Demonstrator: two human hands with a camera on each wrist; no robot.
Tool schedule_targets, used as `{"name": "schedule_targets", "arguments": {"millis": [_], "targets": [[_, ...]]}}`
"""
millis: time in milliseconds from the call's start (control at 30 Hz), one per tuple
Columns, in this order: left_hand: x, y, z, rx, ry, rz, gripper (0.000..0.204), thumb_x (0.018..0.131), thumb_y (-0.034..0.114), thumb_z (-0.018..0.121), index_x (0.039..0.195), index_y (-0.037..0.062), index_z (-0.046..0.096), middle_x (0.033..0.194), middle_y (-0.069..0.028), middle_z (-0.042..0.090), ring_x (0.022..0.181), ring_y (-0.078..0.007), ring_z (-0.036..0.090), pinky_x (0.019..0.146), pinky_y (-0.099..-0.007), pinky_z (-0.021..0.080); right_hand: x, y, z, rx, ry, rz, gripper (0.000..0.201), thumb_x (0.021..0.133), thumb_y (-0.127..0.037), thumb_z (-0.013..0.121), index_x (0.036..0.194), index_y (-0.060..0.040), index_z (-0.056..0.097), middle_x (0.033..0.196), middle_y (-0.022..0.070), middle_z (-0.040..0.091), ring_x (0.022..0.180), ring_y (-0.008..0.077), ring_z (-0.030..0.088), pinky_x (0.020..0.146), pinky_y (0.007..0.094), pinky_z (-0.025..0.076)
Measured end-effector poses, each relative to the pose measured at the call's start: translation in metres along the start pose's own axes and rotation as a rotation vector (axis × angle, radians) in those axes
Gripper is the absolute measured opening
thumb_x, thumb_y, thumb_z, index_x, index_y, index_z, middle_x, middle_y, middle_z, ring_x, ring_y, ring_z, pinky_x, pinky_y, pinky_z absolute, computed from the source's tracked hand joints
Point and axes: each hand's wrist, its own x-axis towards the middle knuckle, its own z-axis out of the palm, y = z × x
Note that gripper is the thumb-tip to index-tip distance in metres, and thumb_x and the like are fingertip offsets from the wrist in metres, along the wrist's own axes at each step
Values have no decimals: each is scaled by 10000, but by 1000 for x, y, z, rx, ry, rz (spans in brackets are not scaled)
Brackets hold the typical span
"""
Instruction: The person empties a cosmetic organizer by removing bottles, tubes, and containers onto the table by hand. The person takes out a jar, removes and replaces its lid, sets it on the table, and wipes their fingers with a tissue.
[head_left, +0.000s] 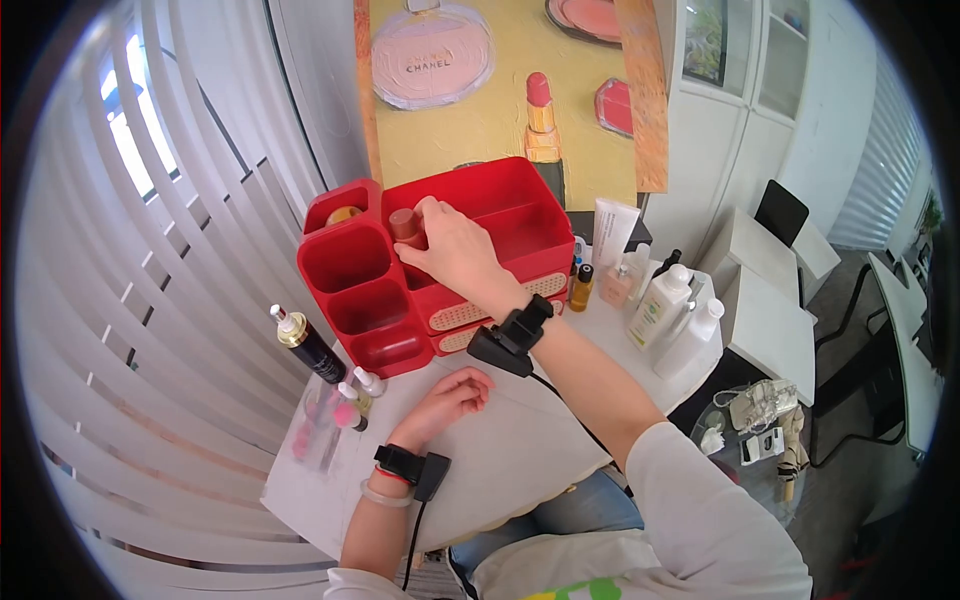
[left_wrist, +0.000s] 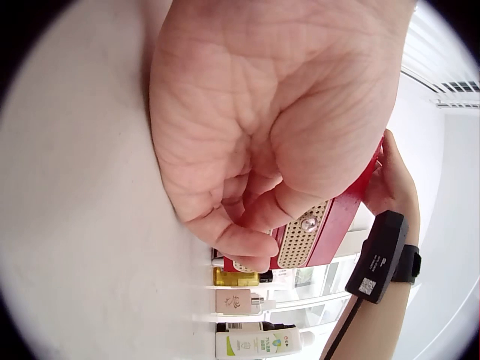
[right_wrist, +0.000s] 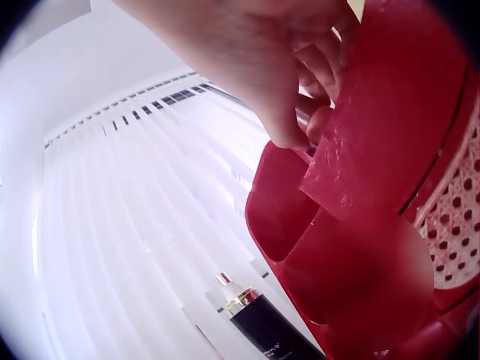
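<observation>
White desks (head_left: pixel 908 355), glass-fronted cabinet (head_left: pixel 705 140) and vertical blinds (head_left: pixel 100 300) suggest an office.

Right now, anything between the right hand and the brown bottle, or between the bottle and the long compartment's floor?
Nothing visible: the right hand grips the brown bottle directly, at the left end of the red box's long compartment. What's underneath is hidden, so I can't clear the floor.

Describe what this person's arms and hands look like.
The left hand and right hand are ungloved, each with a black wrist strap, boxy black module and black cable; the right module bears a square code. The left side adds a red band and pale bangle. The sleeves are short and white.
</observation>
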Motion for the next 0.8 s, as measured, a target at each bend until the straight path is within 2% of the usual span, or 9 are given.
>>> {"name": "schedule_targets", "arguments": {"millis": [133,200,233,300,367,467,533,733,800], "targets": [[0,0,2,-4,23,-7,217,932,-9,409,1066,26,576,884,-16,543,833,-97,523,759,-219,433,3,4,5,82,-10,24,410,777,-302,742,1017,-24,561,924,122,641,796,301,650,705,406,527],[-1,-1,1,6,21,-23,217,930,-9,409,1064,26,576,883,-17,543,832,-97,523,757,-219,432,-8,5,-9,206,288,-56,399,769,-263,746,1040,-29,570,879,102,631,693,237,620,658,365,510],[-1,0,2,5,24,-15,216,929,-8,410,1062,25,577,883,-18,544,830,-98,522,756,-219,431,-16,3,-25,307,374,-43,386,765,-210,758,1059,-36,578,889,85,619,657,178,577,629,321,488],[0,1,3,-7,26,-2,215,927,-7,412,1060,25,578,883,-19,545,828,-99,522,755,-219,431,-34,5,-55,292,523,-34,375,764,-178,742,1063,-42,560,972,128,594,770,296,613,697,388,502],[-2,3,5,40,57,-19,217,927,-2,413,1062,25,581,883,-19,548,821,-99,520,751,-218,430,-60,12,-85,151,628,-34,379,774,-141,736,1092,-36,558,971,125,578,766,268,606,670,364,500],[-1,4,5,29,46,-33,206,923,-11,417,1054,19,575,892,-14,536,835,-100,513,775,-220,437,-97,39,-117,-27,627,29,359,776,-131,736,1072,-33,556,964,123,579,769,264,613,661,360,507],[-1,5,6,33,50,-29,206,924,-10,417,1055,19,574,892,-14,536,835,-99,512,772,-221,436,-119,63,-124,-175,407,274,330,775,-121,734,1032,-27,549,930,117,586,752,266,626,660,360,515],[1,3,4,36,44,-27,205,923,-11,417,1056,14,571,892,-17,538,828,-99,510,759,-224,433,-155,132,-96,-107,135,441,278,788,-93,711,980,-12,527,921,127,620,773,285,662,680,374,531],[0,3,3,41,39,-25,205,922,-12,417,1056,12,570,891,-19,538,826,-100,510,757,-225,432,-160,143,-87,-112,146,426,285,791,-95,708,991,-12,523,939,136,621,786,288,666,689,382,533]]}}
